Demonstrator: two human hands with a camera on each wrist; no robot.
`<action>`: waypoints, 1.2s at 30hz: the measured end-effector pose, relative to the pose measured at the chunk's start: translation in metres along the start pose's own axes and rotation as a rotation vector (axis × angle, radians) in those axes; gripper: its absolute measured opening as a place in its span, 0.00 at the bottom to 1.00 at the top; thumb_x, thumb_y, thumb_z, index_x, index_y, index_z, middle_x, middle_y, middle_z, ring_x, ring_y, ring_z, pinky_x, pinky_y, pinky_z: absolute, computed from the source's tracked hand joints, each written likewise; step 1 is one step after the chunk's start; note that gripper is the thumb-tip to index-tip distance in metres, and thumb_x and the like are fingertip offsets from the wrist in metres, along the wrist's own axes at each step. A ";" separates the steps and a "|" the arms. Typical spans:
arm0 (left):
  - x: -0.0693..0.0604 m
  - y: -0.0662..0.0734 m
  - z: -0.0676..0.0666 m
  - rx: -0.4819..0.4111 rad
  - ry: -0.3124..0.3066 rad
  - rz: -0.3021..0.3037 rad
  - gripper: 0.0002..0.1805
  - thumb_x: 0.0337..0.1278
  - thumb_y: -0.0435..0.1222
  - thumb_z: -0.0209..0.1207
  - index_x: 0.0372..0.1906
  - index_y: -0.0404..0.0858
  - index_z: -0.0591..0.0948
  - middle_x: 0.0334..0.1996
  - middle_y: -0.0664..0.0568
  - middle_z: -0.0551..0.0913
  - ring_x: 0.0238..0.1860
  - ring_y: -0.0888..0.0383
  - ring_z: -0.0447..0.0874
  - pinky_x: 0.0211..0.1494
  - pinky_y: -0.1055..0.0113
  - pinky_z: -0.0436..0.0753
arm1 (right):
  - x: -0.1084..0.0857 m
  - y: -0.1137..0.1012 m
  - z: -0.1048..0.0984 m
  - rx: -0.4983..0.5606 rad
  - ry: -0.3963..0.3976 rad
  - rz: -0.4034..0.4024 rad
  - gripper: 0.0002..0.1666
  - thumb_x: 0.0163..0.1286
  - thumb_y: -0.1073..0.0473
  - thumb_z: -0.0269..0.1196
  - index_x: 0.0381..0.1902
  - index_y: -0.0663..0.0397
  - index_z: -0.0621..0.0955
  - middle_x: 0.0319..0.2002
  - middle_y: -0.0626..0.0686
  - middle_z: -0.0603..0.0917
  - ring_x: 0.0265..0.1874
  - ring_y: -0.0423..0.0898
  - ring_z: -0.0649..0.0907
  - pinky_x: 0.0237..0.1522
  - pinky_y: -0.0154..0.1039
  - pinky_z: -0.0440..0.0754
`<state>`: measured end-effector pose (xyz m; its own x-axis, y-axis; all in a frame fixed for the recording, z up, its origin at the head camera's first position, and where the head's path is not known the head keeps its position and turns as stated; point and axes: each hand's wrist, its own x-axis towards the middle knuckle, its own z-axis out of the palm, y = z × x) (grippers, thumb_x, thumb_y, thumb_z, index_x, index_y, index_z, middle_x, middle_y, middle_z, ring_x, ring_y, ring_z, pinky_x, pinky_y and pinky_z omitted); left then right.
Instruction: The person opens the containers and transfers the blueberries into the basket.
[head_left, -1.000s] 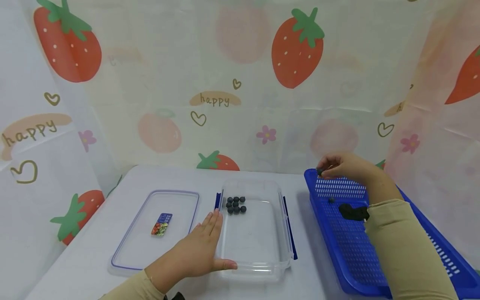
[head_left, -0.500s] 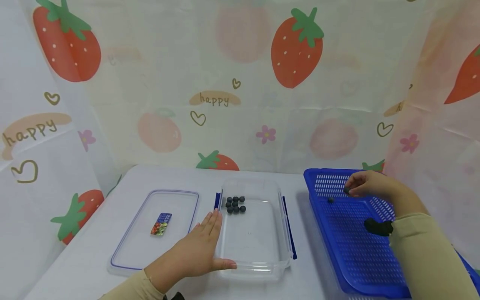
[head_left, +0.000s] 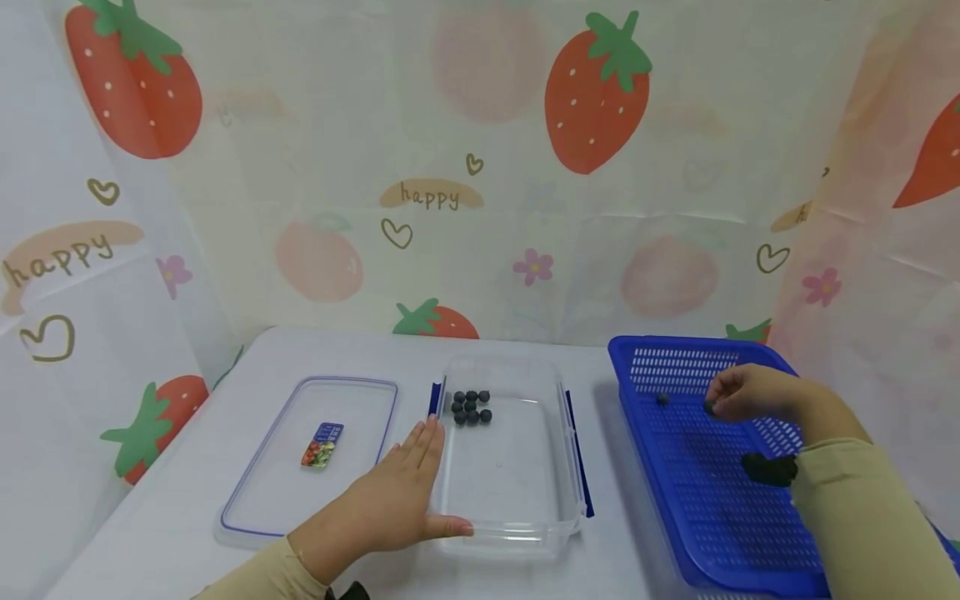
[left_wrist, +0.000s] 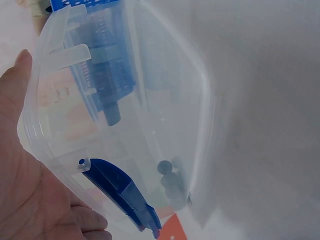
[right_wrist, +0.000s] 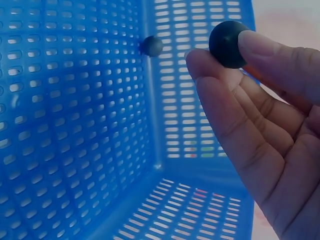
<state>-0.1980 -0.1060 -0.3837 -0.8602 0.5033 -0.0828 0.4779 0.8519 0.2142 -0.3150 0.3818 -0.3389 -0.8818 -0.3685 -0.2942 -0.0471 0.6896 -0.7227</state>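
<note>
My right hand [head_left: 757, 393] is over the far part of the blue basket [head_left: 705, 542]. Its thumb and fingers pinch a dark round blueberry [right_wrist: 229, 44], apart from the basket's walls. Another blueberry [right_wrist: 152, 46] lies on the basket floor near the far wall. A clear plastic box [head_left: 498, 483] stands in the middle of the table, with several blueberries [head_left: 471, 407] grouped in its far left corner. Straight-fingered, my left hand [head_left: 393, 504] rests along the box's left side, its thumb at the near rim. The box's dark blue side clip [left_wrist: 120, 190] hangs open.
A clear lid with a purple-blue seal [head_left: 262, 500] and a picture label [head_left: 322, 445] lies left of the box on the white table [head_left: 150, 533]. A strawberry-print sheet [head_left: 450, 108] hangs behind and at the sides.
My right hand has moved from the basket's far left rim rightward and nearer, over the inside, still pinching the blueberry. My left hand and the box have stayed in place.
</note>
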 end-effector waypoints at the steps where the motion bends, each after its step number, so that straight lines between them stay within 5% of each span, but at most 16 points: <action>1: 0.000 0.000 0.000 0.000 -0.001 -0.001 0.66 0.36 0.77 0.38 0.70 0.30 0.44 0.71 0.39 0.40 0.71 0.45 0.36 0.67 0.47 0.53 | 0.000 0.001 0.001 0.004 0.001 0.004 0.09 0.59 0.68 0.59 0.37 0.69 0.75 0.32 0.56 0.78 0.33 0.48 0.77 0.39 0.42 0.78; 19: -0.001 0.000 -0.001 -0.014 0.008 -0.001 0.64 0.40 0.74 0.44 0.70 0.29 0.45 0.71 0.38 0.41 0.71 0.44 0.37 0.67 0.47 0.54 | 0.001 0.011 0.004 0.062 -0.007 0.046 0.10 0.61 0.71 0.57 0.40 0.73 0.72 0.37 0.60 0.79 0.40 0.53 0.81 0.45 0.46 0.79; 36: -0.001 0.000 -0.001 0.008 0.019 0.002 0.64 0.39 0.75 0.41 0.70 0.29 0.44 0.71 0.38 0.40 0.71 0.44 0.37 0.67 0.47 0.53 | -0.006 0.008 -0.003 0.080 -0.001 0.004 0.13 0.62 0.68 0.58 0.44 0.71 0.73 0.37 0.56 0.80 0.40 0.51 0.81 0.46 0.45 0.79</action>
<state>-0.1971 -0.1070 -0.3829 -0.8624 0.5023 -0.0634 0.4811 0.8520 0.2064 -0.3122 0.3919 -0.3412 -0.8815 -0.3666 -0.2975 -0.0059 0.6386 -0.7695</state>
